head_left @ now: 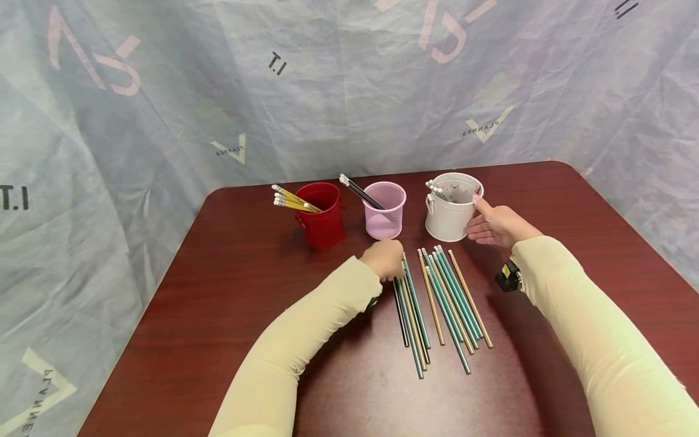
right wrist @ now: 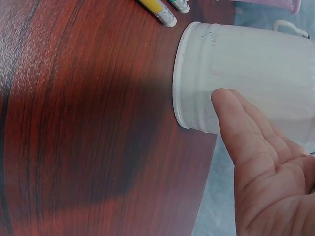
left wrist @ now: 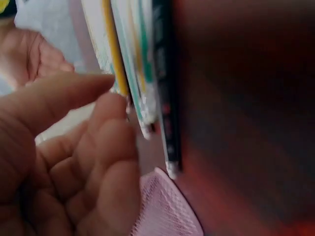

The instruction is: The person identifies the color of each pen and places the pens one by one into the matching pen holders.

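Note:
My left hand (head_left: 384, 259) is over the eraser ends of the left bunch of pencils (head_left: 412, 321) on the table. In the left wrist view its thumb and forefinger nearly meet at a yellow pencil (left wrist: 112, 44); blur leaves open whether they pinch it. A black pencil (left wrist: 167, 98) lies just beyond. My right hand (head_left: 494, 224) is at the right side of the white bucket (head_left: 450, 223), fingers extended, thumb up at the rim. A few pencils with white erasers lean inside that bucket. To the left is the right bunch of green and gold pencils (head_left: 450, 297).
The pink mesh cup (head_left: 384, 227), with black pencils leaning left, stands just beyond my left hand. Farther left is a red bucket (head_left: 323, 229) holding several yellow pencils. A printed cloth (head_left: 327, 121) hangs behind the dark red wooden table (head_left: 229, 267).

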The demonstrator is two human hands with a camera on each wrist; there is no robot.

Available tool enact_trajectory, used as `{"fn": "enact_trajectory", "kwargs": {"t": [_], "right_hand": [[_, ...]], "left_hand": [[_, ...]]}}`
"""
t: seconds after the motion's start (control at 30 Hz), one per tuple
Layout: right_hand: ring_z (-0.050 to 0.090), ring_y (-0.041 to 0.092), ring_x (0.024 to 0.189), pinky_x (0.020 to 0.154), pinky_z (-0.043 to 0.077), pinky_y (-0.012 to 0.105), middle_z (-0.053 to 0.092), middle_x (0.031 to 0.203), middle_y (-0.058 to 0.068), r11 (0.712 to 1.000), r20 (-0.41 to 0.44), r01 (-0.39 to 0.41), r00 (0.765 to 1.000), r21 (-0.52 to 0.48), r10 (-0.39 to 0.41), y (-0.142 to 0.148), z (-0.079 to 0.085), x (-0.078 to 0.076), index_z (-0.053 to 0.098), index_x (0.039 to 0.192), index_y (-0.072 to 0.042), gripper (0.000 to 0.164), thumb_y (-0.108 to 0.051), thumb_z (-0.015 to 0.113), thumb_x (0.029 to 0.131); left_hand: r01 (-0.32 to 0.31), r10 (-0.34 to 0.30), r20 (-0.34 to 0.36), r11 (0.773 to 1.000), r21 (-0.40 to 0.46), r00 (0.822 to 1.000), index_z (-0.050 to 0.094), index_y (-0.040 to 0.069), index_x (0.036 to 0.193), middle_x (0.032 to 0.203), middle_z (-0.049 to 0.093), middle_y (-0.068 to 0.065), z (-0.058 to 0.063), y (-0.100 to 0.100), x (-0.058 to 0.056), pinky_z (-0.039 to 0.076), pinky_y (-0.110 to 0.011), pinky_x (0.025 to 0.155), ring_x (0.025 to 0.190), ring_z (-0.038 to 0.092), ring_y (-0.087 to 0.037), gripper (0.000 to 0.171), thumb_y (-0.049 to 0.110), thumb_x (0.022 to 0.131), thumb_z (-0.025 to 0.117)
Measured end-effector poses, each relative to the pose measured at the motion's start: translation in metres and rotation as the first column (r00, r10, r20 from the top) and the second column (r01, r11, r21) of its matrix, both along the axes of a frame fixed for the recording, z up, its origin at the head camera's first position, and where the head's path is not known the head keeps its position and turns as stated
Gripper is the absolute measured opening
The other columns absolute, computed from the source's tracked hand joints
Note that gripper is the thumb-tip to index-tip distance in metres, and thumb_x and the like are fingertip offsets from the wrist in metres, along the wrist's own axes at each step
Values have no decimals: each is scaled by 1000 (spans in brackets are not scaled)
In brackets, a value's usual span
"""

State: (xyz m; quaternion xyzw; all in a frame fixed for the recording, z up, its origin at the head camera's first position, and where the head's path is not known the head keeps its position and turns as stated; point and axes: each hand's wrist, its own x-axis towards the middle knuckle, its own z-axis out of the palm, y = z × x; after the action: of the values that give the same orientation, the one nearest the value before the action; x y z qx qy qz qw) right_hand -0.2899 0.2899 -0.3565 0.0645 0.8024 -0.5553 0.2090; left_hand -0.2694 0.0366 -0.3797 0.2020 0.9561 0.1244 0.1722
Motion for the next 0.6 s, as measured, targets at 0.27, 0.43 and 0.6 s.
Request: {"fn": "enact_trajectory", "kwargs": {"t": [0.27, 0.43, 0.6], "right_hand": [[66, 13, 84, 89, 51, 37, 58, 119, 31, 1000, -4, 1, 1000, -14, -1, 1, 0, 1, 31, 132, 26, 89, -56, 18, 98], [66, 13, 84, 90, 51, 37, 56, 121, 32, 1000, -5, 3, 1000, -16, -3, 1, -1, 1, 31, 132, 26, 90, -57, 18, 98], [65, 14, 87, 92, 49, 38, 45, 132, 38, 1000, -1, -5, 1000, -22, 5, 1, -1, 0, 29, 133, 25, 90, -57, 17, 98]], "left_hand": [[15, -21, -51, 993, -115, 999, 55, 14, 55, 39, 49, 3, -7, 5, 12, 42, -28, 41, 37, 50, -10, 27, 10, 77, 70], [22, -27, -37, 993, -119, 999, 54, 14, 59, 41, 50, 3, -10, 5, 13, 42, -28, 41, 35, 48, -8, 25, 15, 78, 70], [9, -10, -7, 994, -113, 1000, 51, 17, 56, 43, 51, 3, -13, 3, 15, 43, -27, 41, 33, 47, -7, 31, 22, 82, 68]]}}
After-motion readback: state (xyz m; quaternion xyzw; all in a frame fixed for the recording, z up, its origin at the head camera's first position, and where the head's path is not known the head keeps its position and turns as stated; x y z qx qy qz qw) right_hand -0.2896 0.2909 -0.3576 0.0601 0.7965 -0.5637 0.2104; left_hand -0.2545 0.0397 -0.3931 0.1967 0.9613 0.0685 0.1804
